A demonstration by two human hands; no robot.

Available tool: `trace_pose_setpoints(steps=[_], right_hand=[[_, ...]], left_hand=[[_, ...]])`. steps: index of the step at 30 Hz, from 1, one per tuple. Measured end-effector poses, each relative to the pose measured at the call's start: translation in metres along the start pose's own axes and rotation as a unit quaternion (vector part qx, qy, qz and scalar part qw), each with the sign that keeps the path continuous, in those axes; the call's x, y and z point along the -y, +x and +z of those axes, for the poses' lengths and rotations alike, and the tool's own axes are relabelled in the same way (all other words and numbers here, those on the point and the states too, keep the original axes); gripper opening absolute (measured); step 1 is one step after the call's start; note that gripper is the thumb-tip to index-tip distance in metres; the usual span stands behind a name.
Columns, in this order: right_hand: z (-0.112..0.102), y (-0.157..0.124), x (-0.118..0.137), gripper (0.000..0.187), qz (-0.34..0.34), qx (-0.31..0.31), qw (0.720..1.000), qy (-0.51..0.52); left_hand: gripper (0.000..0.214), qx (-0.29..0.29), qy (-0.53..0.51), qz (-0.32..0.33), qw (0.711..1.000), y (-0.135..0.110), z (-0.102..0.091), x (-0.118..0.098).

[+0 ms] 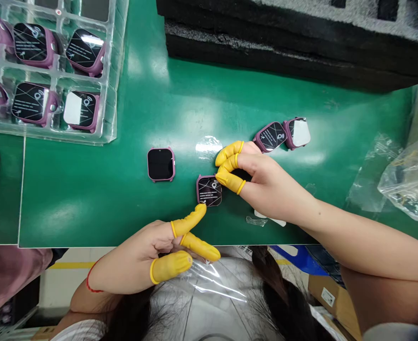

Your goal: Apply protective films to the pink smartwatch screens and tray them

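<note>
A purple smartwatch case (197,192) lies near the table's front edge, with a printed screen film (209,192) over its face. My right hand (257,177) has its yellow-cotted thumb and finger pinched together at the film's upper right corner; the exact contact is hidden. Touching the lower edge of that watch is the index finger of my left hand (175,248), whose thumb and middle finger stand apart. Clear plastic film (219,282) hangs from my left hand over the lap. To the left, another purple smartwatch (161,164) shows a plain black screen.
A clear compartment tray (111,94) at the upper left holds several purple watches. Two more watches (271,136) lie beyond my right hand. Black foam blocks (283,52) stand at the back. Crumpled clear plastic (413,182) is at the right, and a clear round film (209,147) lies mid-table.
</note>
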State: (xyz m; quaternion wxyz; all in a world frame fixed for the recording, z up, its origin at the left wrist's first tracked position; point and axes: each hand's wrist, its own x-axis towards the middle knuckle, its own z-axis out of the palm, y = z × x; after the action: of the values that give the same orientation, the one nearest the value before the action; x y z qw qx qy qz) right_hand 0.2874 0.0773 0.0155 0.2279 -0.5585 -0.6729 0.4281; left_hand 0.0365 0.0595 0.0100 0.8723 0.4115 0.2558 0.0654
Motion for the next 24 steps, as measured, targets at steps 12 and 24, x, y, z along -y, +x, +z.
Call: trace_pose_setpoints(steps=[12, 24], right_hand=[[0.0005, -0.0005, -0.001, 0.014, -0.011, -0.003, 1.0, -0.001], [0.0002, 0.0002, 0.0001, 0.013, -0.016, -0.004, 1.0, -0.011]], left_hand=[[0.055, 0.002, -0.018, 0.005, 1.0, -0.0015, 0.0006, 0.0011], [0.058, 0.001, -0.014, 0.0, 1.0, -0.0017, 0.0004, 0.0007]])
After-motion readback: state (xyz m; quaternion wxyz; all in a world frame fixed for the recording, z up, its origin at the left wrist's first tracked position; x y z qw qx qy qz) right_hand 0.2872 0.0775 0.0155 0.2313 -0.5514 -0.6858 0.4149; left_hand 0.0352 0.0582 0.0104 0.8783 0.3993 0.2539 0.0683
